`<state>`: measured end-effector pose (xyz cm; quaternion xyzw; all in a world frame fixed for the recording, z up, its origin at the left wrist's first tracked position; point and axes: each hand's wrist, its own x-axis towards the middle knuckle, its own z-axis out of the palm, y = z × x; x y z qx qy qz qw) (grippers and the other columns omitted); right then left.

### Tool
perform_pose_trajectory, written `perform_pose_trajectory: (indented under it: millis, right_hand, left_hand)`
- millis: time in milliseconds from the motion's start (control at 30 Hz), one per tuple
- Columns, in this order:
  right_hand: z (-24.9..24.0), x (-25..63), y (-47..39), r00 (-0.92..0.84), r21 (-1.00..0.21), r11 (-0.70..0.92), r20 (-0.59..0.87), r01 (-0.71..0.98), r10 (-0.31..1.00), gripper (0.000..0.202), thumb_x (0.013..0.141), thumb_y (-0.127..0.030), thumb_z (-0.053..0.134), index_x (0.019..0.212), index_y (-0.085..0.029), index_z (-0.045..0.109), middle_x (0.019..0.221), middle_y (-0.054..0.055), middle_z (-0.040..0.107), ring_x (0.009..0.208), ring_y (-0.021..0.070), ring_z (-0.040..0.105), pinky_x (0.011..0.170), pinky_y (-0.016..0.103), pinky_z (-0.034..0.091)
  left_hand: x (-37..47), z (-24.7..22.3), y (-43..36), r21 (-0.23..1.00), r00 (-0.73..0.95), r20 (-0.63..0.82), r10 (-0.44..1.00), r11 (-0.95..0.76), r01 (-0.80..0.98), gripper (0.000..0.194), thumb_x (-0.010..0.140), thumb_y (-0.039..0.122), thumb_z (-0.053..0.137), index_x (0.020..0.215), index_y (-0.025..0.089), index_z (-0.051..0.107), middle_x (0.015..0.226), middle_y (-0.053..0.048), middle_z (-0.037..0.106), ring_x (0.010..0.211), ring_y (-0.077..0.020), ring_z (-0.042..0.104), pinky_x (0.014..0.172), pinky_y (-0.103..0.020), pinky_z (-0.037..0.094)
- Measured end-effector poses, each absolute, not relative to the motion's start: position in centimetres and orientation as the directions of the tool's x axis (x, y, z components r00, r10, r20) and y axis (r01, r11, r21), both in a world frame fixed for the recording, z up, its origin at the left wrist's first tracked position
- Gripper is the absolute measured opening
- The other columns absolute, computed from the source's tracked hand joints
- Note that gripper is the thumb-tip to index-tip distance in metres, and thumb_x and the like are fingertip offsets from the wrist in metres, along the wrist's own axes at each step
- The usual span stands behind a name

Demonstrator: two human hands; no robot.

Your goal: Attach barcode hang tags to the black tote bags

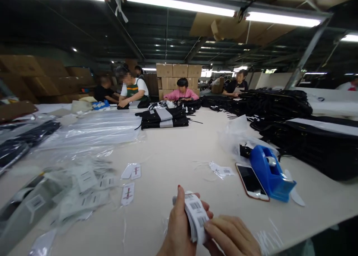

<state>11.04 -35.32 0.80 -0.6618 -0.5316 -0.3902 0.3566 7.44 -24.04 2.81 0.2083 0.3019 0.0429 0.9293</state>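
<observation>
Near the table's front edge, my left hand (179,226) is wrapped round a thick bundle of white barcode labels (195,215), thumb along its left side and fingers behind. My right hand (232,235) pinches the lower right edge of the same bundle between thumb and fingers. Ahead and to the left on the table lie a few white hang tags (128,193) with red marks. A small pile of white barcode tags (220,170) lies ahead to the right.
To the right are a phone (252,182), a blue tape dispenser (270,172) and stacked black goods (310,146). Clear plastic bags (95,129) and small labelled packets (86,192) cover the left side. Folded black items (163,118) lie farther back. Several co-workers are across the table.
</observation>
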Motion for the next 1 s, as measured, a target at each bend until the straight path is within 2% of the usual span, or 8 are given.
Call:
perform_pose_trajectory:
  millis: [100, 200, 533, 767, 900, 1000]
  right_hand:
    - [2.1, 11.5, -35.5, 0.141, -0.117, -0.08, 0.802, 0.99, 0.581, 0.015, 0.079, -0.022, 0.061, 0.092, -0.013, 0.06, 0.077, 0.008, 0.067, 0.073, 0.0158, 0.061, 0.065, 0.026, 0.05]
    - [1.6, 12.1, -35.6, 0.142, -0.166, -0.022, 0.757, 0.986, 0.638, 0.022, 0.08, -0.024, 0.059, 0.099, -0.013, 0.057, 0.083, 0.009, 0.066, 0.078, 0.0169, 0.059, 0.067, 0.029, 0.049]
    - [-0.4, 13.2, -35.8, 0.062, -0.207, 0.116, 0.692, 0.971, 0.719, 0.03, 0.086, -0.024, 0.049, 0.113, -0.014, 0.05, 0.089, 0.01, 0.066, 0.08, 0.017, 0.059, 0.066, 0.028, 0.048]
    - [0.0, 13.3, -35.8, 0.088, -0.325, 0.18, 0.663, 0.928, 0.743, 0.031, 0.088, -0.028, 0.045, 0.117, -0.017, 0.048, 0.091, 0.009, 0.065, 0.081, 0.016, 0.06, 0.068, 0.026, 0.051]
    - [2.1, 12.4, -36.3, 0.192, -0.434, 0.071, 0.531, 0.898, 0.825, 0.03, 0.088, -0.027, 0.047, 0.117, -0.022, 0.048, 0.094, 0.007, 0.065, 0.086, 0.0155, 0.06, 0.074, 0.027, 0.051]
    - [3.3, 12.0, -36.7, 0.24, -0.493, 0.017, 0.453, 0.87, 0.858, 0.029, 0.088, -0.025, 0.048, 0.116, -0.023, 0.05, 0.095, 0.007, 0.065, 0.088, 0.0152, 0.06, 0.078, 0.027, 0.051]
  left_hand:
    - [6.7, 2.3, -23.7, 0.493, 0.806, -0.538, 0.247, 0.868, 0.063, 0.053, 0.077, 0.061, 0.041, 0.087, 0.011, 0.052, 0.06, -0.008, 0.061, 0.049, -0.015, 0.053, 0.051, -0.026, 0.038]
    - [6.3, 1.7, -23.3, 0.513, 0.824, -0.511, 0.243, 0.856, 0.066, 0.055, 0.075, 0.064, 0.043, 0.091, 0.012, 0.051, 0.06, -0.005, 0.06, 0.049, -0.0135, 0.051, 0.049, -0.025, 0.036]
    - [5.8, 0.6, -22.7, 0.646, 0.83, -0.447, 0.332, 0.762, 0.043, 0.056, 0.07, 0.065, 0.049, 0.086, 0.011, 0.052, 0.061, -0.004, 0.059, 0.055, -0.0151, 0.054, 0.057, -0.026, 0.037]
    - [5.5, 0.4, -22.8, 0.628, 0.846, -0.44, 0.301, 0.777, 0.051, 0.057, 0.068, 0.067, 0.051, 0.082, 0.012, 0.052, 0.058, -0.004, 0.058, 0.056, -0.0162, 0.055, 0.056, -0.026, 0.037]
    - [5.5, 0.3, -22.8, 0.632, 0.845, -0.449, 0.291, 0.772, 0.071, 0.06, 0.064, 0.068, 0.053, 0.083, 0.012, 0.051, 0.058, -0.003, 0.057, 0.055, -0.0167, 0.054, 0.056, -0.027, 0.038]
    - [5.4, 0.2, -22.8, 0.654, 0.849, -0.444, 0.287, 0.752, 0.088, 0.058, 0.066, 0.067, 0.051, 0.083, 0.012, 0.052, 0.059, -0.003, 0.058, 0.056, -0.0163, 0.054, 0.058, -0.027, 0.038]
